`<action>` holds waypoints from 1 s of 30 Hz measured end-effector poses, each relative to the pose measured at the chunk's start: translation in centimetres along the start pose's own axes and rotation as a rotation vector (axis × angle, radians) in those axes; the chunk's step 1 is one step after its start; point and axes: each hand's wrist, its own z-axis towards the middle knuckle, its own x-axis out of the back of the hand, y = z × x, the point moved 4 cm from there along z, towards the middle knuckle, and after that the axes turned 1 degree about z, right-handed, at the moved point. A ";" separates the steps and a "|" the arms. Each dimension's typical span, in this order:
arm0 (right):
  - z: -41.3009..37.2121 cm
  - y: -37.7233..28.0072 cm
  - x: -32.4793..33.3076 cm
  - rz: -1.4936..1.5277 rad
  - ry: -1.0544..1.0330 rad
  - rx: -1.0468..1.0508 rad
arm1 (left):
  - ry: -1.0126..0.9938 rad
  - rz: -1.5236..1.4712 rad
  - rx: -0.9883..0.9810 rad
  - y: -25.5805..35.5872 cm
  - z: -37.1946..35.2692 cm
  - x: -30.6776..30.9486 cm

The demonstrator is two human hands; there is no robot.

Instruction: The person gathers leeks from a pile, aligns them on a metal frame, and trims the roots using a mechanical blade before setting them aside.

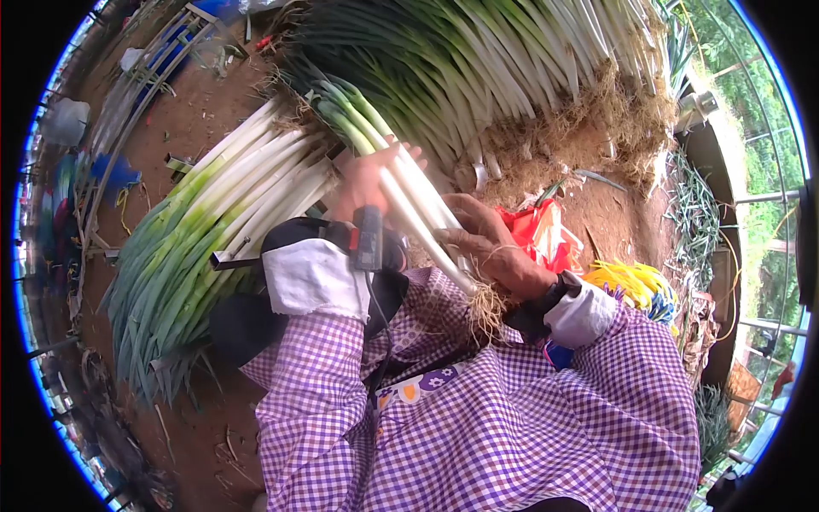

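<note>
A few long green onions (405,183) lie slantwise across my lap, leaves up toward the far pile and roots (485,311) hanging low. My right hand (497,247) is closed round the white stalks, above the roots. My left hand (368,181), a little blurred, is at the stalks higher up; its fingers pass behind them and show on the far side. A dark device (368,239) with a cable is strapped at my left wrist. On my left, a stack of green onions (230,183) rests on a metal frame (235,258), white ends toward me.
A large pile of green onions (512,68) with earthy roots stretches across the back. A red plastic bag (546,235) and yellow strips (627,277) lie to my right. Metal tubes (141,102) stand at the left over bare soil (192,119). Loose leaves (695,213) lie along the right wall.
</note>
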 end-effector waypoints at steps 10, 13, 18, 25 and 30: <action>-1.5 1.2 -1.1 0.034 -0.045 -0.121 | 0.009 0.155 -0.213 -1.3 -0.3 -0.5; -1.6 1.3 -1.3 0.027 -0.134 -0.228 | 0.019 0.218 -0.251 -1.6 -1.0 -1.1; -2.1 1.4 -0.9 -0.079 -0.093 -0.245 | 0.045 0.169 -0.224 -2.2 -1.8 -2.0; -6.9 -2.1 -0.2 -0.132 -0.054 -0.298 | -0.181 0.060 -0.106 -0.3 -1.7 -3.4; -12.9 -2.3 1.7 -0.255 -0.030 -0.386 | -0.192 -0.099 -0.217 2.3 -0.7 -4.3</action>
